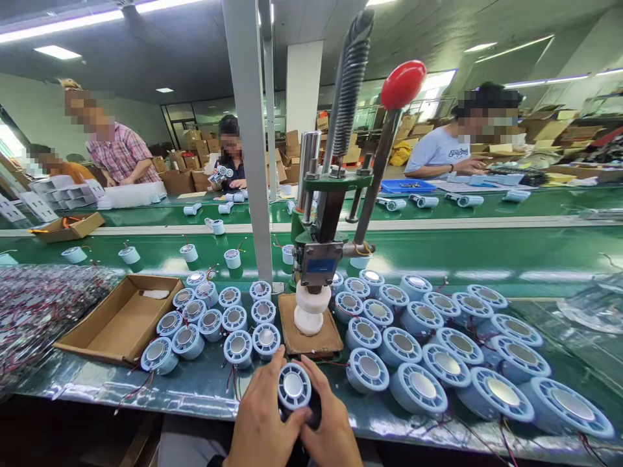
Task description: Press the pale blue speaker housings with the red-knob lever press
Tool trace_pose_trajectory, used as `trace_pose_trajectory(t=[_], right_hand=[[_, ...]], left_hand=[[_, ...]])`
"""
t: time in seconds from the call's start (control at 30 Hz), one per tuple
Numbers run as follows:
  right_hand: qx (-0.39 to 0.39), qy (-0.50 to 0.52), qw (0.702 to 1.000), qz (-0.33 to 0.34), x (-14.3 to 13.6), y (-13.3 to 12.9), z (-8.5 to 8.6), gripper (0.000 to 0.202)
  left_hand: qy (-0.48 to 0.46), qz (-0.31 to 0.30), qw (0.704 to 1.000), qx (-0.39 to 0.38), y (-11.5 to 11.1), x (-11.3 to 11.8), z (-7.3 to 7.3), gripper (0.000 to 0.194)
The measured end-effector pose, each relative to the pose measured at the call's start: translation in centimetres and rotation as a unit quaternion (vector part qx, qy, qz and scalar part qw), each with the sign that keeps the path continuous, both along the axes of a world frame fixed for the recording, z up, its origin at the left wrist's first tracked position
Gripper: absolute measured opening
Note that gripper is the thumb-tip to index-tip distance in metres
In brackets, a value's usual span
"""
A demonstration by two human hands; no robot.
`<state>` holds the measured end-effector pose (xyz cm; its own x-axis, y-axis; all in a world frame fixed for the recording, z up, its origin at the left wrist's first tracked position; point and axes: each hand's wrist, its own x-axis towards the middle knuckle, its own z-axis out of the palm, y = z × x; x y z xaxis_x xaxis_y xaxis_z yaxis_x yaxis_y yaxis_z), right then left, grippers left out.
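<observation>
Both of my hands are at the bottom centre, around one light blue round housing [294, 386] with a silver disc on top. My left hand [263, 408] grips its left side and my right hand [326, 412] its right side, with the thumbs close together at the front. Just beyond them stands a hand press with a red-knobbed lever [403, 84]. Its white round head [313, 299] is over a white round piece [308, 321] on a brown board [287, 331]. Several similar blue housings stand left [186, 338] and right [418, 384] of the press.
An open cardboard tray [97, 334] is at the left, beside wired parts in clear plastic [43, 311]. A grey post [248, 130] rises behind the bench. More housings sit on the green conveyor [160, 250]. Several people work across it.
</observation>
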<state>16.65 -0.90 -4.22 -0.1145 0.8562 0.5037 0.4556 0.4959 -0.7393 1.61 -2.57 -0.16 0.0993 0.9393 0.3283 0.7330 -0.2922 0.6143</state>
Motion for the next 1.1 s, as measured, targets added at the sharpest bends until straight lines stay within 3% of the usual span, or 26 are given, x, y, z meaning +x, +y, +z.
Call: trace_pose_trajectory(t=[0.23, 0.33, 0.43, 0.5, 0.57, 0.63, 0.73, 0.8, 0.83, 0.87, 0.93, 1.1], right_hand=[[-0.006, 0.053, 0.999, 0.012, -0.6, 0.3, -1.9, 0.076], [-0.006, -0.023, 0.999, 0.041, -0.1, 0.3, -1.9, 0.068], [-0.010, -0.119, 0.987, 0.106, 1.7, 0.5, -0.2, 0.074], [0.002, -0.174, 0.973, 0.150, 3.6, 1.0, 3.0, 0.080], [0.054, -0.210, 0.966, 0.142, 5.7, 2.0, 8.4, 0.077], [0.146, -0.206, 0.965, 0.067, 7.5, 3.7, 15.6, 0.063], [0.277, -0.152, 0.947, -0.063, 8.8, 8.2, 27.5, 0.045], [0.308, -0.092, 0.940, -0.114, 8.5, 12.1, 33.8, 0.039], [0.298, -0.057, 0.946, -0.116, 8.1, 14.1, 36.1, 0.033], [0.276, -0.022, 0.955, -0.103, 7.6, 15.9, 37.6, 0.024], [0.217, 0.038, 0.974, -0.057, 6.6, 18.7, 38.9, 0.020], [0.171, 0.114, 0.978, -0.016, 4.9, 21.0, 38.5, 0.031]], left_hand=[[-0.037, 0.034, 0.999, -0.015, 0.3, 0.5, -1.0, 0.084], [-0.058, 0.061, 0.996, -0.007, -0.1, 1.6, -2.4, 0.076], [-0.080, 0.076, 0.994, 0.016, -0.5, 2.7, -4.0, 0.060], [-0.103, 0.067, 0.992, 0.006, -0.6, 2.9, -4.4, 0.056], [-0.129, 0.048, 0.990, -0.034, -0.3, 2.4, -3.4, 0.057], [-0.149, 0.033, 0.985, -0.081, 0.5, 1.6, -1.0, 0.059], [-0.171, 0.049, 0.977, -0.118, 3.1, 0.6, 3.9, 0.059], [-0.192, 0.063, 0.973, -0.114, 5.5, 0.6, 6.7, 0.057], [-0.206, 0.062, 0.970, -0.109, 6.8, 0.8, 7.6, 0.056], [-0.220, 0.056, 0.968, -0.104, 8.0, 1.2, 8.1, 0.055], [-0.244, 0.028, 0.965, -0.096, 10.2, 2.3, 8.3, 0.054], [-0.292, -0.057, 0.949, -0.103, 13.0, 4.4, 6.6, 0.054]])
